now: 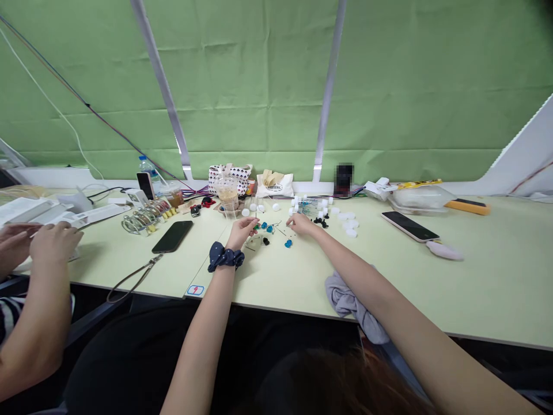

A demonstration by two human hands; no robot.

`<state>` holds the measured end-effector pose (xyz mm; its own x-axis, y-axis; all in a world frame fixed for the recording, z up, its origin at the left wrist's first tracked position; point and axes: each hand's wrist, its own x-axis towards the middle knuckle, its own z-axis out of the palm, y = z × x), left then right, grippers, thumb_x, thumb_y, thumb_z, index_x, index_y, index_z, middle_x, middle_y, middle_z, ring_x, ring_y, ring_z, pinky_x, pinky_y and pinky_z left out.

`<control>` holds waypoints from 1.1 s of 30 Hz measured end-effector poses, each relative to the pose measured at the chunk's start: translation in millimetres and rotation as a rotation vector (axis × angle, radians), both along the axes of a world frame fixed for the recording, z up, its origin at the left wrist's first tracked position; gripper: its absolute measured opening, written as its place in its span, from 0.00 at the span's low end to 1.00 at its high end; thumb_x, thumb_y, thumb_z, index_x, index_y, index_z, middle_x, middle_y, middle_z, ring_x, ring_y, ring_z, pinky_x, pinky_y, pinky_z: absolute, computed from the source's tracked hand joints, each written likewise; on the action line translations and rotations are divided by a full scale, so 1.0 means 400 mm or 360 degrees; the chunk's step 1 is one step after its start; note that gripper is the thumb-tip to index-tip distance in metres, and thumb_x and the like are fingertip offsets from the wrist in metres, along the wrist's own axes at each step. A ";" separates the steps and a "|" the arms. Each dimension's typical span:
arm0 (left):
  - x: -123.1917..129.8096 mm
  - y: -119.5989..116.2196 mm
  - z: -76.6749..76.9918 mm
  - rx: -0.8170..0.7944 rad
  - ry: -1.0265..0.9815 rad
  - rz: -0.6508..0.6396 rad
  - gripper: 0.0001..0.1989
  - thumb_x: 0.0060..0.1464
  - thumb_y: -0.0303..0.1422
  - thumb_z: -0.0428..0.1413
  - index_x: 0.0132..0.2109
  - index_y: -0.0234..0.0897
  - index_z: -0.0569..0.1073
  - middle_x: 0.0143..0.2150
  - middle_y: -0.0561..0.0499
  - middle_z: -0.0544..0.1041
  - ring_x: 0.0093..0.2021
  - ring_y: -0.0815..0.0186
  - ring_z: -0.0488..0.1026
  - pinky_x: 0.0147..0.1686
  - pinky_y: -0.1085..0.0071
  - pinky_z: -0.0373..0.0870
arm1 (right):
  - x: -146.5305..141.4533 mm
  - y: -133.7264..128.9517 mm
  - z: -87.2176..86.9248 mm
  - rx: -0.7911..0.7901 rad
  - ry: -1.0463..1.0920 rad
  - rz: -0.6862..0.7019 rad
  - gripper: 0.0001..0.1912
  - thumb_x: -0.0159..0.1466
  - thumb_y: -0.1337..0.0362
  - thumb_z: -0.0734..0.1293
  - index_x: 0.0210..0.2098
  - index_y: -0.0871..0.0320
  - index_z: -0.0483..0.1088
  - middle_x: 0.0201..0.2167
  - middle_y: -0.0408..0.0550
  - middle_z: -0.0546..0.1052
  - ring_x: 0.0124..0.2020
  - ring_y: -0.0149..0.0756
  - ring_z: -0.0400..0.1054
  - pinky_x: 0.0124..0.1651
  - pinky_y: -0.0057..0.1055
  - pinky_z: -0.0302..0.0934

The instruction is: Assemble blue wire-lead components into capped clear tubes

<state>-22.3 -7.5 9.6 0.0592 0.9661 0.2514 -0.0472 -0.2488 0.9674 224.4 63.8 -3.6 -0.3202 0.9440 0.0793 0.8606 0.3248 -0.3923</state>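
My left hand (242,232), with a dark scrunchie (225,257) at its wrist, pinches a thin dark rod that points upward. Small blue parts (268,228) lie just right of its fingertips, and a black part (266,241) is a little nearer. My right hand (299,224) is over the table with its fingertips close together; anything between them is too small to make out. Below it lies another blue part (288,244). Thin pins are scattered between the two hands. Black pieces (321,222) and clear tubes with white caps (309,205) are beyond my right hand.
White round caps (351,223) lie right of centre. A plastic cup (227,193) and a patterned pouch stand behind. Phones (173,237) lie on both sides. A grey cloth (345,297) hangs over the front edge. At the left, another person's hands (52,242) work near white boxes.
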 end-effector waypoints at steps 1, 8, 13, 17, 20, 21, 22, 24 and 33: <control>0.000 -0.001 0.001 -0.0001 0.0001 0.0002 0.22 0.40 0.45 0.64 0.36 0.32 0.75 0.31 0.47 0.76 0.22 0.73 0.67 0.21 0.75 0.58 | 0.001 -0.001 -0.001 0.0004 0.0008 0.0005 0.16 0.56 0.74 0.65 0.43 0.57 0.77 0.40 0.52 0.77 0.42 0.39 0.69 0.44 0.26 0.60; 0.000 0.000 0.000 0.0005 0.0007 -0.0003 0.22 0.40 0.45 0.64 0.37 0.32 0.75 0.31 0.46 0.76 0.23 0.73 0.67 0.21 0.75 0.58 | 0.002 -0.002 0.001 0.0028 0.0017 0.0034 0.18 0.56 0.74 0.66 0.44 0.55 0.76 0.41 0.51 0.76 0.41 0.38 0.69 0.44 0.25 0.60; 0.000 0.000 0.000 -0.0003 0.0017 -0.0010 0.21 0.40 0.45 0.64 0.37 0.32 0.75 0.31 0.47 0.76 0.23 0.73 0.67 0.21 0.75 0.58 | 0.001 -0.002 0.001 0.0007 -0.0005 0.0050 0.19 0.57 0.74 0.65 0.45 0.53 0.76 0.39 0.49 0.77 0.38 0.35 0.70 0.42 0.24 0.60; 0.001 -0.001 0.000 0.0000 0.0023 -0.0009 0.21 0.40 0.45 0.64 0.37 0.32 0.76 0.31 0.46 0.76 0.23 0.73 0.67 0.21 0.75 0.58 | 0.001 -0.002 -0.001 0.0015 0.0006 0.0061 0.18 0.57 0.74 0.65 0.44 0.54 0.77 0.39 0.49 0.77 0.38 0.35 0.70 0.43 0.24 0.60; 0.002 -0.001 0.001 -0.0004 0.0018 -0.0002 0.22 0.40 0.46 0.64 0.37 0.32 0.76 0.31 0.46 0.76 0.22 0.73 0.67 0.21 0.75 0.58 | 0.001 -0.002 -0.002 0.0018 0.0006 0.0061 0.18 0.57 0.74 0.65 0.43 0.55 0.77 0.40 0.50 0.77 0.39 0.35 0.70 0.42 0.24 0.60; 0.002 -0.001 0.001 -0.0006 0.0016 -0.0002 0.22 0.39 0.46 0.64 0.37 0.32 0.76 0.31 0.46 0.76 0.22 0.73 0.67 0.21 0.75 0.58 | 0.001 -0.002 -0.003 0.0018 0.0008 0.0062 0.17 0.57 0.74 0.64 0.43 0.55 0.77 0.40 0.50 0.77 0.38 0.35 0.70 0.42 0.24 0.60; 0.002 -0.002 0.002 -0.0008 0.0014 -0.0003 0.22 0.39 0.46 0.64 0.37 0.31 0.76 0.31 0.45 0.76 0.22 0.73 0.67 0.21 0.75 0.58 | 0.001 -0.001 -0.004 0.0018 0.0012 0.0064 0.17 0.57 0.74 0.64 0.43 0.55 0.77 0.40 0.50 0.77 0.39 0.35 0.70 0.42 0.24 0.60; 0.003 -0.003 0.003 -0.0018 0.0009 0.0003 0.23 0.39 0.46 0.64 0.36 0.32 0.75 0.31 0.46 0.76 0.22 0.73 0.67 0.22 0.74 0.58 | 0.000 0.001 -0.008 0.0023 0.0022 0.0064 0.18 0.57 0.74 0.64 0.43 0.55 0.78 0.40 0.50 0.77 0.40 0.36 0.70 0.43 0.25 0.60; 0.001 -0.015 0.013 -0.0136 -0.0118 -0.0074 0.23 0.38 0.45 0.66 0.37 0.31 0.75 0.33 0.45 0.76 0.25 0.72 0.70 0.25 0.74 0.64 | -0.001 0.016 -0.029 0.0001 0.0173 0.0022 0.16 0.57 0.77 0.65 0.40 0.57 0.78 0.41 0.51 0.78 0.43 0.40 0.71 0.48 0.27 0.61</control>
